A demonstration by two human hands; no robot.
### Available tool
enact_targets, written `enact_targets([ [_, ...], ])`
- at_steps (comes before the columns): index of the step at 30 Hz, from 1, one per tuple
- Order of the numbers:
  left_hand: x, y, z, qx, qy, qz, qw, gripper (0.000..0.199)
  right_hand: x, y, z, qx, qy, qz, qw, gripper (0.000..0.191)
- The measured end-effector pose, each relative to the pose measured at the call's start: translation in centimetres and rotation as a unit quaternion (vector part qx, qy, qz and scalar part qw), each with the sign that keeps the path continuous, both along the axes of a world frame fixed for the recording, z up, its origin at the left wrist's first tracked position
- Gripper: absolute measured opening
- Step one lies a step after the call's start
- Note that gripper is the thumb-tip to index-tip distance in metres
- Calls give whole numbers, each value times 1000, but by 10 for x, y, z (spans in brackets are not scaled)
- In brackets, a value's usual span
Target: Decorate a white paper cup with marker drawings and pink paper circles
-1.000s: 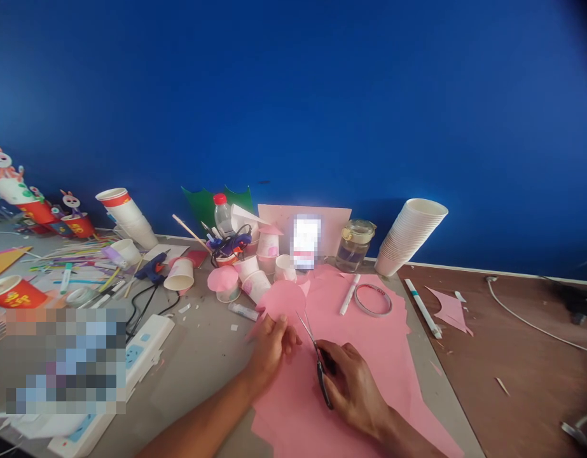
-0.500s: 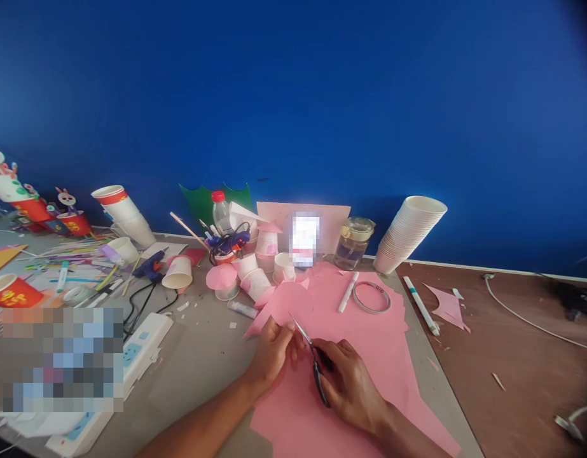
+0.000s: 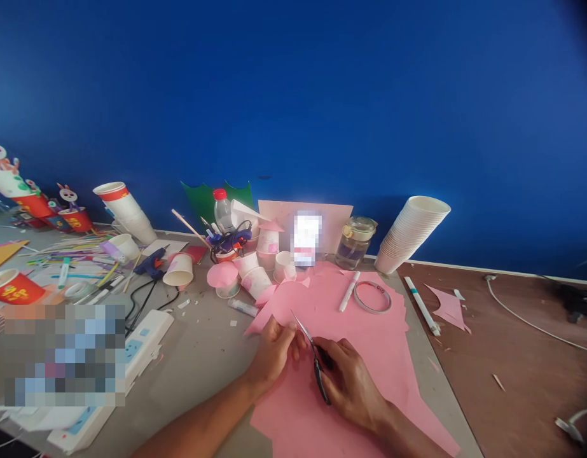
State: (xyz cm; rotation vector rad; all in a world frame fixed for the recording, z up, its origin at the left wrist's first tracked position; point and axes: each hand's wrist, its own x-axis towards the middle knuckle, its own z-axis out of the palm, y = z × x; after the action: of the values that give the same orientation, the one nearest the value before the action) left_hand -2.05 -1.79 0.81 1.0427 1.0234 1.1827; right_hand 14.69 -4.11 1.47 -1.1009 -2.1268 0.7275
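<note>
Pink paper disc (image 3: 289, 300) at centre, held low over a large pink paper sheet (image 3: 369, 343) on a grey counter (image 3: 202, 375). Clock positions are taken from the hands, with 12 o'clock toward the blue wall (image 3: 293, 95).

Left hand (image 3: 274, 353): closed in a light pinch, thumb and fingers gripping the lower edge of the disc.

Right hand (image 3: 348, 388): curled firmly around small scissors (image 3: 317, 362), which point toward 11 o'clock. The tips of the narrow blades lie at the disc's lower edge, next to the left fingers. How far the blades are parted is hard to tell. A pointed pink flap (image 3: 257, 321) extends from the disc's edge at 10 o'clock, but whether it is joined to the disc cannot be told.

Surroundings: white paper cups (image 3: 255, 283) and a plastic bottle (image 3: 221, 203) stand near 11 o'clock, and a glue gun (image 3: 152, 264) lies at 10 o'clock. A glass jar (image 3: 355, 251) and a tilted stack of paper cups (image 3: 410, 232) are at 1 o'clock. A power strip (image 3: 145, 343) lies at 9 o'clock.

Technique: a smooth curve is best kept by feeding the paper into the blades with the left hand, using long, steady cuts, with the left fingers clear of the tips.
</note>
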Motion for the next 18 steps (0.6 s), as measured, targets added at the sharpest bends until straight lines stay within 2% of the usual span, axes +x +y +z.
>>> enact_targets([
  [11, -4, 3, 7, 4, 0, 35, 999, 28, 1, 1, -4, -24, -8, 3, 1000, 28],
  [18, -3, 4, 9, -2, -7, 36, 999, 29, 4, 1, -7, -71, 9, 26, 997, 31],
])
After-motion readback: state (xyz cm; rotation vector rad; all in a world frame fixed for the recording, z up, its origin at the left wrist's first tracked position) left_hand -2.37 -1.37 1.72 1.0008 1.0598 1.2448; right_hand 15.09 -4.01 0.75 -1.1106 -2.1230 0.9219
